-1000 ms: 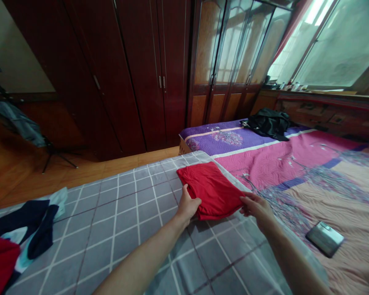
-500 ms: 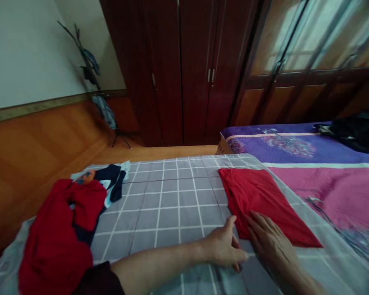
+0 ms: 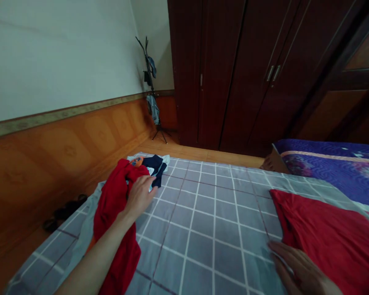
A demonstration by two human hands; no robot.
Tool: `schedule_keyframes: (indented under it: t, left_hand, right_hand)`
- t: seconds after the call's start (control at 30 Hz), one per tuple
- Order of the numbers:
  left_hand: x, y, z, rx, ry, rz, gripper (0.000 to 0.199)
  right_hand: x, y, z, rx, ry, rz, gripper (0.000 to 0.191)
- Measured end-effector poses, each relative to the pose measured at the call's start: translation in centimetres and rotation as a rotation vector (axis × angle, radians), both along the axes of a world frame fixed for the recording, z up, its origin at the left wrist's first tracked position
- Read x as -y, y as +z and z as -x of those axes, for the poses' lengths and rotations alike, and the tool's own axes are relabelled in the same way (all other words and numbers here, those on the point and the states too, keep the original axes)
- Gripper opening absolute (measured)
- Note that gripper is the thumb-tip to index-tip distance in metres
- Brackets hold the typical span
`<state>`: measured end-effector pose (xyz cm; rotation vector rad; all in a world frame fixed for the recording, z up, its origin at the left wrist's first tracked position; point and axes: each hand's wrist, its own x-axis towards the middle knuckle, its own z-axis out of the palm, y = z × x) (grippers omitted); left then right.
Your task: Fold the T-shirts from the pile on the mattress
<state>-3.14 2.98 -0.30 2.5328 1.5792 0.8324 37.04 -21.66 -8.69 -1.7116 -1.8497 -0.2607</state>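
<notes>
My left hand [image 3: 140, 196] is over the pile of clothes on the left, fingers extended and thumb apart. Whether it touches the cloth I cannot tell. Under and around it is a crumpled red garment [image 3: 110, 205], with a dark navy piece of clothing [image 3: 155, 162] at the far end. On the right, a folded red garment [image 3: 329, 233] lies flat on the grey checked bedspread [image 3: 199, 229]. Beside its near left edge, my right hand [image 3: 301, 266] has its fingers stretched out and holds nothing visible.
Beyond the bed stands a dark wooden wardrobe [image 3: 221, 82]. A coat rack [image 3: 152, 88] with a few items on it stands in the corner. At the right is another bed with a purple cover [image 3: 322, 159]. Dark objects [image 3: 64, 213] lie on the floor at the left.
My left hand has moved left, from beside the folded red garment to the clothes pile. My right hand has come off the folded garment to its edge. The view has turned left.
</notes>
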Motion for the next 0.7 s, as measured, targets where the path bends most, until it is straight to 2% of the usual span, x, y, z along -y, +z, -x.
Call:
schedule_keyframes:
  t: [0.07, 0.17, 0.27, 0.33, 0.4, 0.5, 0.6, 0.7]
  left_hand:
    - [-1.1, -0.5, 3.8, -0.055, 0.183, -0.113, 0.037]
    - [-2.2, -1.5, 8.7, -0.027, 0.46, -0.151, 0.049]
    - [-2.9, -2.9, 11.8, 0.27, 0.667, -0.012, 0.063]
    - [-3.2, -3.7, 13.1, 0.479, 0.726, 0.087, 0.065]
    - [-3.3, -4.3, 13.7, 0.595, 0.744, 0.128, 0.059]
    - [-3.2, -4.6, 13.9, 0.722, 0.744, 0.136, 0.048]
    - [-3.3, -4.6, 13.8, 0.854, 0.756, 0.139, 0.043]
    - [-3.5, -4.5, 13.5, 0.953, 0.786, 0.126, 0.037]
  right_hand:
    - [-2.6, 1.1, 3.1, -0.048, 0.066, 0.052, 0.026]
    - [-6.3, 2.0, 7.0, -0.193, 0.102, 0.188, 0.03]
    - [-9.1, 1.8, 8.8, -0.385, 0.074, 0.3, 0.039]
    - [-10.3, 1.1, 9.0, -0.547, 0.006, 0.343, 0.045]
    - [-10.8, 0.2, 8.7, -0.717, -0.051, 0.363, 0.049]
    - [-11.0, -1.0, 8.2, -0.91, -0.04, 0.365, 0.049]
    - [-10.8, -1.4, 8.1, -1.0, -0.018, 0.367, 0.046]
    - [-10.8, -1.1, 8.3, -1.022, -0.029, 0.36, 0.044]
